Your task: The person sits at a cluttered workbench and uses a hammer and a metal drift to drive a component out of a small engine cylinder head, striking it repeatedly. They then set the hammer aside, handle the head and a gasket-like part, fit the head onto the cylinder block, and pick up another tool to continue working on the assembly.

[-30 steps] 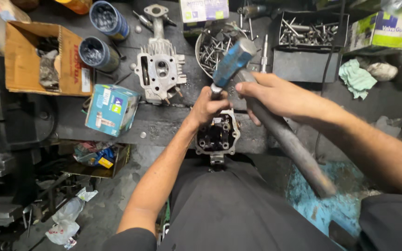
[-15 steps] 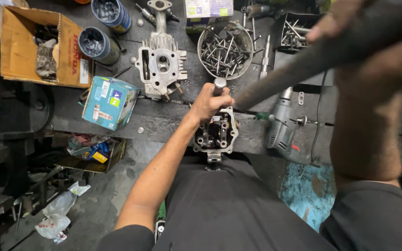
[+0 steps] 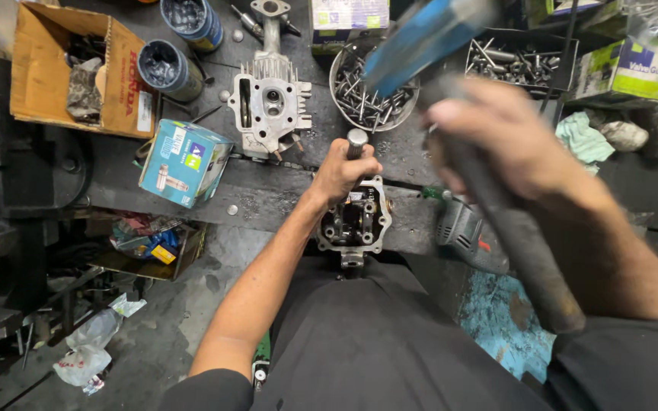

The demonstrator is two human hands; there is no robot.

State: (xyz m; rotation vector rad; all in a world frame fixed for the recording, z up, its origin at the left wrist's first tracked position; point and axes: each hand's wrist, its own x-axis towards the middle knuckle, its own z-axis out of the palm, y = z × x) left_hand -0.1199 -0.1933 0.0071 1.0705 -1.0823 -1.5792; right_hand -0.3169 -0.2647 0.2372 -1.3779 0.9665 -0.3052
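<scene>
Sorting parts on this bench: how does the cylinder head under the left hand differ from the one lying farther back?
The near cylinder head sits at the bench edge, dark, with the left hand holding a metal punch on it. The far cylinder head is pale, untouched, with a pipe attached. Both are finned metal castings.

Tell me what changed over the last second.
The right hand swung the blue-headed hammer up off the punch and is bringing it down again, blurred. The left hand stays gripping the metal punch upright on the cylinder head; workbench clutter unchanged.

A repair workshop — grimy workbench (image 3: 192, 194), engine cylinder heads (image 3: 270, 103), bowl of valves (image 3: 367, 95).
</scene>
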